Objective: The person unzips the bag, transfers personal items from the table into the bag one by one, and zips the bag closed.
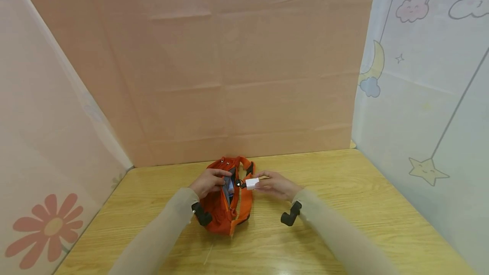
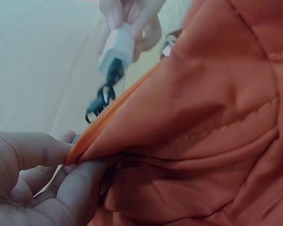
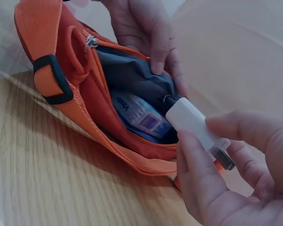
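An orange zip-up waist bag stands on the table, its main pocket unzipped and showing a grey lining. My left hand pinches the zippered edge of the opening between thumb and fingers. Just beside the opening, my right hand holds a small white block by its sides. A black coiled cord hangs from the end nearer the bag; a metal tip shows at the other end. Inside the pocket lies a blue and white tissue pack.
The bag's orange strap with a black buckle runs along its right side. Under everything is a wood-grain table. A peach cloth wall closes the back, with printed white panels at the sides.
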